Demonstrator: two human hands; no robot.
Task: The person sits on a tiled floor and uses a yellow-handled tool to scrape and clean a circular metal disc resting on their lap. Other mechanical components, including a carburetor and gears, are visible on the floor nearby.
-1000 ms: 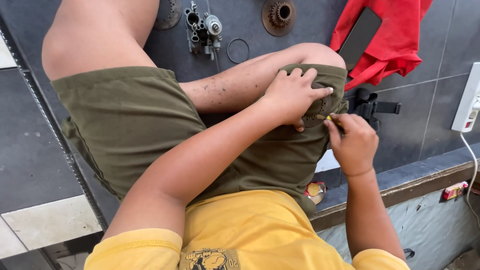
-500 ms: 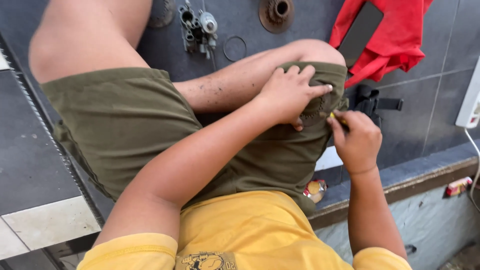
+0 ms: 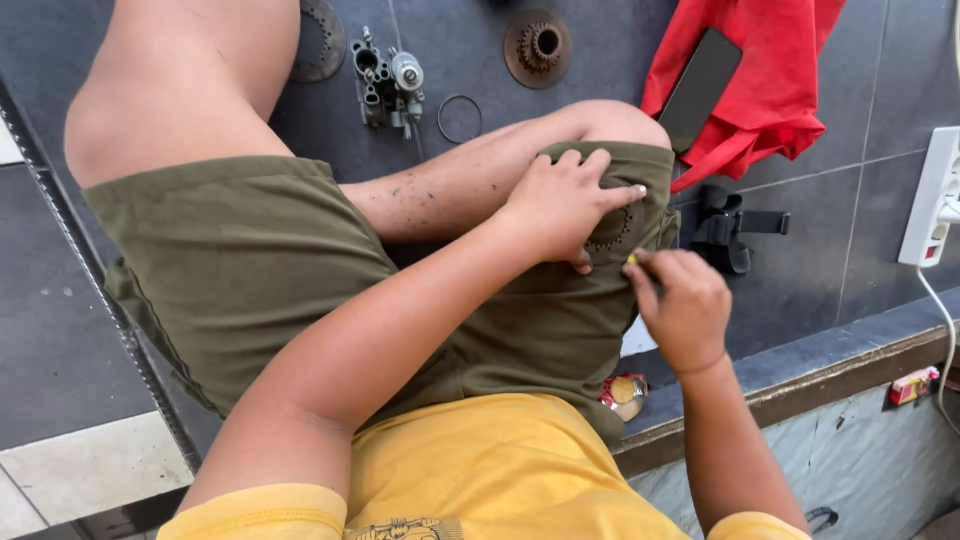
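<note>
I sit on dark floor tiles in olive shorts and a yellow shirt. My left hand (image 3: 565,200) reaches across my lap and grips a dark toothed disc (image 3: 615,232), pressing it against my right thigh near the knee. Most of the disc is hidden under the palm and the shorts' hem. My right hand (image 3: 682,305) is closed just below and right of it, pinching a small yellow-tipped tool (image 3: 632,260) whose tip sits at the disc's edge. Only the tip of the tool shows.
On the tiles beyond my legs lie a carburettor (image 3: 388,80), a thin metal ring (image 3: 460,118), a rusty sprocket (image 3: 540,45) and a flat disc (image 3: 320,40). A black phone (image 3: 700,88) rests on a red cloth (image 3: 775,70). A white power strip (image 3: 935,195) is at right.
The view has shifted slightly. Both hands stay at the disc on my thigh, the right hand a little lower and nearer to it.
</note>
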